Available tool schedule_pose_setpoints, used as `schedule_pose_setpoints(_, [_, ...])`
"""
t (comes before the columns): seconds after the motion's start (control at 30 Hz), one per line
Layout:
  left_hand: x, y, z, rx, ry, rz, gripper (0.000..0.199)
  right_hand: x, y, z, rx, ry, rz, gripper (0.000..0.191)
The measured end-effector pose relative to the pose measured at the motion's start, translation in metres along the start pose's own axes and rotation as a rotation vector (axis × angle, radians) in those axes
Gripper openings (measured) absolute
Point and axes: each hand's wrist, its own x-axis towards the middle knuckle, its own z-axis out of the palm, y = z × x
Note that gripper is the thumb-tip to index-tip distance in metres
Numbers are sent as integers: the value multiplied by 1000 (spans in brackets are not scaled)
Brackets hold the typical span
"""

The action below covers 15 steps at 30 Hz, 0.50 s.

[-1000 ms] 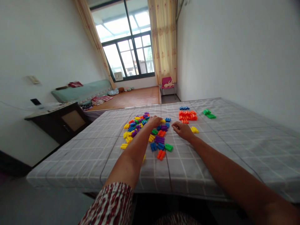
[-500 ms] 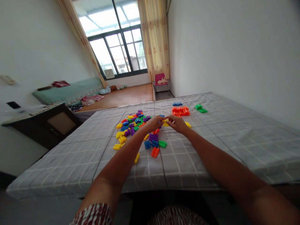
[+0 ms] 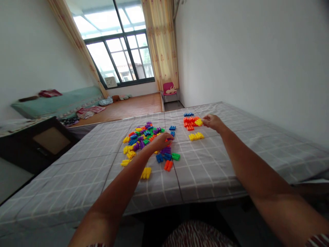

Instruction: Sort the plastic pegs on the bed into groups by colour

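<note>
My right hand (image 3: 213, 122) pinches a yellow toy block (image 3: 198, 122) at the right side of a group of orange blocks (image 3: 189, 120). A row of yellow blocks (image 3: 196, 136) lies nearer to me on the sheet. My left hand (image 3: 164, 140) is over the right part of a mixed pile of coloured blocks (image 3: 146, 140), its fingers curled at the pieces. A bit of purple shows by its fingertips, but what they hold is hidden. Close to that hand lie purple blocks (image 3: 166, 150) and a blue block (image 3: 172, 128).
Blue blocks (image 3: 188, 114) lie behind the orange group. Green (image 3: 175, 156), orange (image 3: 168, 165) and yellow (image 3: 146, 173) blocks lie towards the front edge of the checked sheet (image 3: 205, 171). A dark cabinet (image 3: 48, 144) stands at left; a white wall (image 3: 252, 58) rises at right.
My hands were together over a yellow piece and have parted. The right moved right and away from me with a yellow block; the left moved back to the pile. The view has shifted slightly.
</note>
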Motion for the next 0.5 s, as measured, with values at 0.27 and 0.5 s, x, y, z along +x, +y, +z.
schedule_pose_setpoints(0.27, [52,34,41,102,-53,88,31,-22,33,-23,-442,-131,164,23])
schedule_pose_setpoints(0.5, [87,53,70,166,-117,-149,54,-25,40,-26,-454,-199,-35,35])
